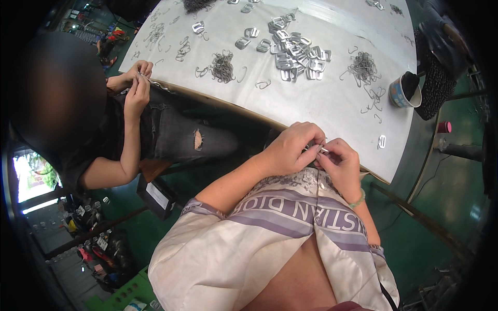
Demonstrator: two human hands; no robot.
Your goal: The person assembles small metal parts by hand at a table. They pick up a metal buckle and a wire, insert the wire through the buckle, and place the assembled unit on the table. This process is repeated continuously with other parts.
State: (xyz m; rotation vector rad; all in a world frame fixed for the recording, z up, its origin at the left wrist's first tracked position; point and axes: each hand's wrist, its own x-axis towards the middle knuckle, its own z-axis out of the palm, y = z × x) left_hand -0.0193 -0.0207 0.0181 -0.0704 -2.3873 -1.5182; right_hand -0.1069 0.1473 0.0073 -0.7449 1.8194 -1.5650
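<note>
At the table's near edge, my left hand (296,147) and my right hand (341,158) meet with bent fingers, both closed in a pinch. Between their fingertips shows a small silver metal buckle (324,150), mostly covered by the fingers. A single flat buckle (382,141) lies on the table to the right of my hands. Farther off sits a heap of silver buckles (298,56). Tangled wire hooks form one pile (363,67) at the right and another pile (223,68) to the left of the buckles.
The white-covered table (306,106) spreads ahead of me. A paper cup (398,94) with something black inside stands at its right edge. On my left, a co-worker's hands (138,88) hold a small metal piece by the table edge. Another person (441,36) is at the far right.
</note>
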